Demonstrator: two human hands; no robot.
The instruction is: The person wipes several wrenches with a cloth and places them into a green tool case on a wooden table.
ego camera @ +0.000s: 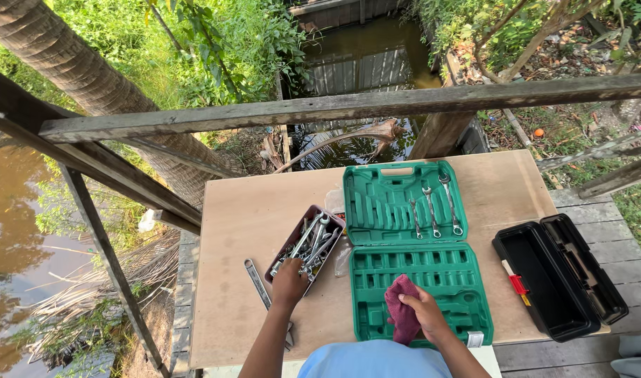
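My left hand (289, 282) rests at the near end of a dark red tray (282, 252) holding several metal wrenches (313, 243); whether it grips one I cannot tell. My right hand (425, 312) holds a maroon cloth (402, 315) pressed on the near half of an open green tool case (418, 280). Three wrenches (434, 208) sit in slots of the case's far half. A long loose wrench (256, 281) lies on the wooden table (243, 210) left of the tray.
An open black toolbox (558, 276) sits at the table's right edge, with a red-handled tool (516, 283) beside it. A wooden railing (348, 105) crosses beyond the table. Water, a palm trunk and greenery lie below.
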